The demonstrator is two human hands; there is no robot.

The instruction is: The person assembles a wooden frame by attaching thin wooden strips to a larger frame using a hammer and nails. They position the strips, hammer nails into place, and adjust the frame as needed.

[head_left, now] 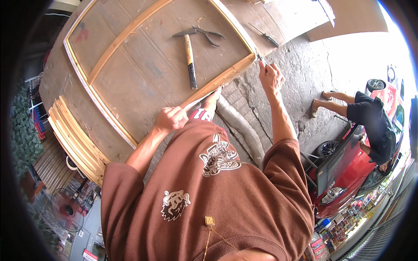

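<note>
A large wooden frame with a crossbar lies on a brown board, with white material along its outer edges. My left hand is closed on the frame's near bar, where a white strip runs along the underside. My right hand is closed at the right corner of the frame. A small dark metal tip shows above its fingers, but the rest of what it holds is hidden. Inside the frame lie a hammer with a wood and black handle and open pliers touching its head.
A screwdriver lies beyond the right bar. A stack of thin wooden strips is at the left, near a fan. On the right, a person in dark clothes bends by a red car. The concrete floor is cracked.
</note>
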